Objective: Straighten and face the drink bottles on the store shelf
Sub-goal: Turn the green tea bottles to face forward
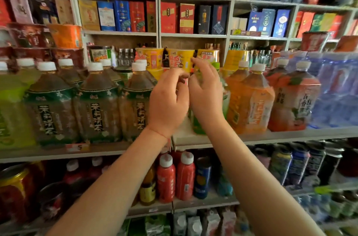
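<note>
A green drink bottle (199,126) stands mid-shelf between the dark tea bottles (96,104) and the orange drink bottles (249,100). My right hand (207,92) covers most of it, with the fingers wrapped over its upper front. My left hand (166,100) is raised just left of it, back toward me. Its fingers curl toward the bottle's left shoulder, and whether they grip it is hidden. The bottle's cap and label are out of sight behind my hands. The neighbouring large bottles stand upright in rows with white caps.
The shelf board (271,136) has a bare strip in front of the green bottle. Yellow noodle cups (180,59) stand behind it. Wrapped water packs (337,90) fill the right end. Small red bottles (174,175) and cans sit on the shelf below, boxed goods above.
</note>
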Demonstrator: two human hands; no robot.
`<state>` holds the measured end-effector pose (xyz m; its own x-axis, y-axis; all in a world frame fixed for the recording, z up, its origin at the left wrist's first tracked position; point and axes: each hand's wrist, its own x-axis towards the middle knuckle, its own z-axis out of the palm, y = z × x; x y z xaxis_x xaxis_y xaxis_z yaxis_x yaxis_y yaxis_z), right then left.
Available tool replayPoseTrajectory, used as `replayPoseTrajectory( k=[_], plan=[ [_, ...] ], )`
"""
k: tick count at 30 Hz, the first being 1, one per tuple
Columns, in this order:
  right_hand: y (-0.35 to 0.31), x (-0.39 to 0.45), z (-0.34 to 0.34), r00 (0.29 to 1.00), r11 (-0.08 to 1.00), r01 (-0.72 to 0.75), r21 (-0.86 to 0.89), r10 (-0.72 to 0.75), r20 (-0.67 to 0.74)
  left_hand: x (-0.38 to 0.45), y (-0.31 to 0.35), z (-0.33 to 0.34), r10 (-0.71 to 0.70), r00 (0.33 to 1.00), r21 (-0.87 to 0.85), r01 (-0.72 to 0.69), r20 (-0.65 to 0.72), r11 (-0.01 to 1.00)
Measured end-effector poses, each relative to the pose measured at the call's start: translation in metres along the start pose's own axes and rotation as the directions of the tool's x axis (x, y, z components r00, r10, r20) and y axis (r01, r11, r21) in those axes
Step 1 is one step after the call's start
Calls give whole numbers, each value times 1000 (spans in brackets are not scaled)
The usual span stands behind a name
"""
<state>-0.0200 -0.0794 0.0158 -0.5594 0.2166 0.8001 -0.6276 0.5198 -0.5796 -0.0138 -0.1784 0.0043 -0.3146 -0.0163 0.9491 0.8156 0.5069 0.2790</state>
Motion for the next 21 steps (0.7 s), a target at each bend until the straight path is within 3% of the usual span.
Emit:
replayPoseTrajectory(
  k=[2, 4, 7, 9, 15, 21],
  plan=[
    [17, 10, -15, 1000, 997, -7, -81, 7, 6, 2, 7, 18, -241, 965, -34, 245, 102, 969],
    [35, 14, -27, 992, 992, -91, -82, 98, 80, 5, 14, 40, -476, 851, -104, 505, 221, 857],
    [56, 11, -39, 933, 945, -327, 23, 319, 166, 3, 16, 69, -653, 702, -186, 708, 284, 681],
    [66, 5, -45, 865, 870, -480, 113, 448, 227, -2, 11, 85, -719, 642, -217, 767, 267, 605],
    [88, 5, -44, 712, 669, -699, 253, 618, 333, -7, -2, 104, -838, 442, -389, 868, 320, 310],
    [89, 20, -38, 560, 480, -828, 291, 732, 387, -7, -1, 100, -875, 383, -399, 882, 295, 251]
  ],
)
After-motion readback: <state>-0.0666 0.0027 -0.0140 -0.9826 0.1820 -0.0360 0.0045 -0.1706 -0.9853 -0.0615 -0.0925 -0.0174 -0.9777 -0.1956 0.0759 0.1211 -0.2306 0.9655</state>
